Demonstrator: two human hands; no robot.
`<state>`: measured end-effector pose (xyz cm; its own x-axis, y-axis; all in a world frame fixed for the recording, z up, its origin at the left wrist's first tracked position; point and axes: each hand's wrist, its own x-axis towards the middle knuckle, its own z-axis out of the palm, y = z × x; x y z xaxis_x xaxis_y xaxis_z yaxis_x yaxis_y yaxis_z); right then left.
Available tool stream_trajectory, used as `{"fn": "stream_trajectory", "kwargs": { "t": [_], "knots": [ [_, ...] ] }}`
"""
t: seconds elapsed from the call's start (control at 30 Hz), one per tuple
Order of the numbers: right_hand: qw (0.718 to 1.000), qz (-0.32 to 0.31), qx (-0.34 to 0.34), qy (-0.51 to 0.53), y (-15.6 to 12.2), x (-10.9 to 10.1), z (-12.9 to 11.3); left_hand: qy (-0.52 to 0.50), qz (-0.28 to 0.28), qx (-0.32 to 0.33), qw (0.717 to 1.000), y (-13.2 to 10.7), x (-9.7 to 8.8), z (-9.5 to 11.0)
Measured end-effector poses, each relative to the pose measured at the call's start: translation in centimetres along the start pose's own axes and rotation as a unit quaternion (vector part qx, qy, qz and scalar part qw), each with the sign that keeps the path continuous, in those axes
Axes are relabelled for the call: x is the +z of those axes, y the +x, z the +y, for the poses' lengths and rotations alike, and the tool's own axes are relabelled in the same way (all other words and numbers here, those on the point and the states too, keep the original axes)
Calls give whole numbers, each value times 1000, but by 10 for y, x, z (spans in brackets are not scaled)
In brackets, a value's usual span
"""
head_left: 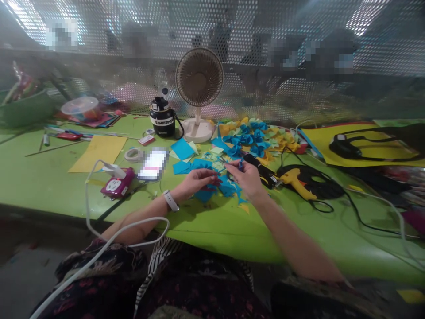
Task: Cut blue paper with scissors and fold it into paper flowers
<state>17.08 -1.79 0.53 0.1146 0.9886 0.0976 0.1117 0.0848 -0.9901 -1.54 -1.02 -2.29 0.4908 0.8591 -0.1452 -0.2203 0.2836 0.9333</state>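
Observation:
My left hand [199,178] rests low over blue paper scraps [212,188] on the green table [49,177], fingers curled toward the right; a white watch sits on its wrist. My right hand [245,175] is raised a little beside it, fingertips pinched on a small blue paper piece [240,165]. A thin stick or wire seems to run between the two hands, too blurred to name. Behind the hands lies a pile of blue, yellow and pale green folded paper flowers [255,135].
A yellow glue gun [295,181] with black cable lies right of my hands. A small fan [198,91], a black bottle [162,117], a tape roll [133,154], a phone [153,165], a pink power strip [117,185] and a yellow sheet [98,153] stand left.

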Motion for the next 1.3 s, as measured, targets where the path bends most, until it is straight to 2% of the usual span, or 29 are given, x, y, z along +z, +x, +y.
{"fn": "stream_trajectory", "kwargs": {
  "t": [0.37,0.53,0.6,0.67,0.77,0.83,1.03,1.3],
  "knots": [
    [999,-21,31,3,-2,2,-1,25,14,19,999,-1,0,-1],
    [1000,0,-4,14,-4,-7,-12,15,34,39,999,0,-1,0],
    [998,-26,-32,-37,-8,-9,-15,5,50,53,997,0,-1,2],
    [987,-59,-74,-131,-14,-9,-15,2,68,66,995,0,0,5],
    [949,-80,-134,-273,-19,-5,-9,11,90,80,993,-1,1,8],
    [931,-83,-149,-323,-20,-2,-4,18,96,86,991,-2,2,9],
    [903,-88,-153,-391,-16,0,4,23,89,97,991,-2,4,10],
    [904,-82,-142,-394,-15,0,6,26,62,110,992,-1,3,8]
  ]
}}
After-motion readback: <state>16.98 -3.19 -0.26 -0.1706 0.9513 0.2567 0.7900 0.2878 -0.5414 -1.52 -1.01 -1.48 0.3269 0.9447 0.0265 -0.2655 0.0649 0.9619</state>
